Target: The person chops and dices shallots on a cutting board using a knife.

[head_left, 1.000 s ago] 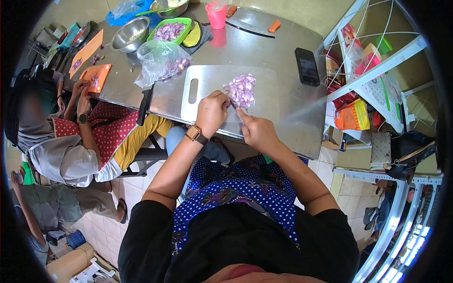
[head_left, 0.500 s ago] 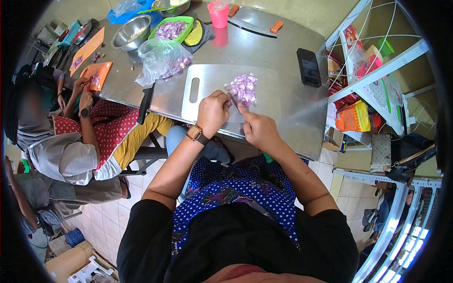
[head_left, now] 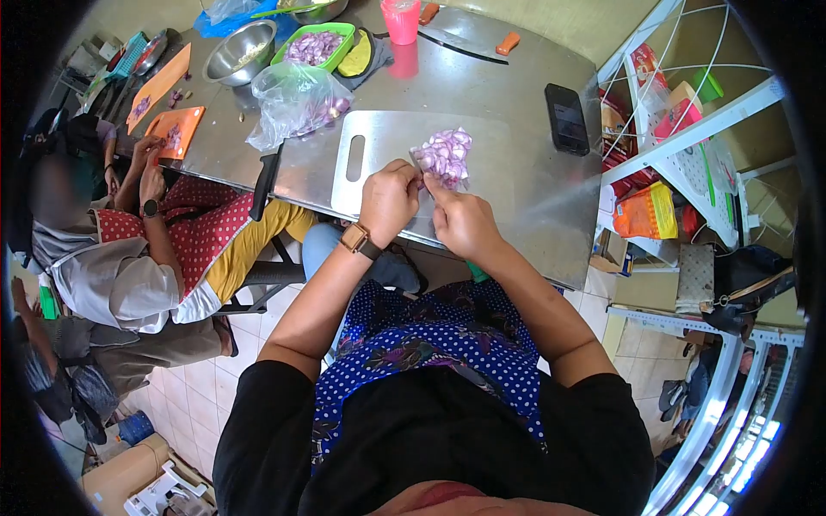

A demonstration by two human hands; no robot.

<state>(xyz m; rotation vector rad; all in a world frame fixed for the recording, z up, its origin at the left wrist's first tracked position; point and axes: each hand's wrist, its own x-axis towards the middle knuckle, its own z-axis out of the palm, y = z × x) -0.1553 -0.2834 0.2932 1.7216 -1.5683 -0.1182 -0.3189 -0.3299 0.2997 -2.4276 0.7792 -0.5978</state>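
Observation:
My right hand point(head_left: 465, 222) is closed on a small knife point(head_left: 414, 156), its forefinger stretched forward. Most of the blade is hidden between my hands. My left hand point(head_left: 390, 199) is closed beside it, with the fingertips pinched near the blade; what they hold is hidden. Both hands are over the near edge of a white cutting board point(head_left: 379, 129) with a slot handle. Just beyond my fingers, a heap of cut purple shallots point(head_left: 444, 155) lies on the board.
Left of the board are a clear plastic bag point(head_left: 297, 103), a black-handled knife point(head_left: 265, 185) and a green basket of shallots point(head_left: 314, 47). A phone point(head_left: 566, 120) lies right. A co-worker's hands point(head_left: 148, 172) are at an orange board point(head_left: 185, 129). A white shelf point(head_left: 680, 142) stands right.
My right hand has shifted slightly left and up, closer to my left hand. The knife blade has moved the same way and shows less. My left hand has barely moved.

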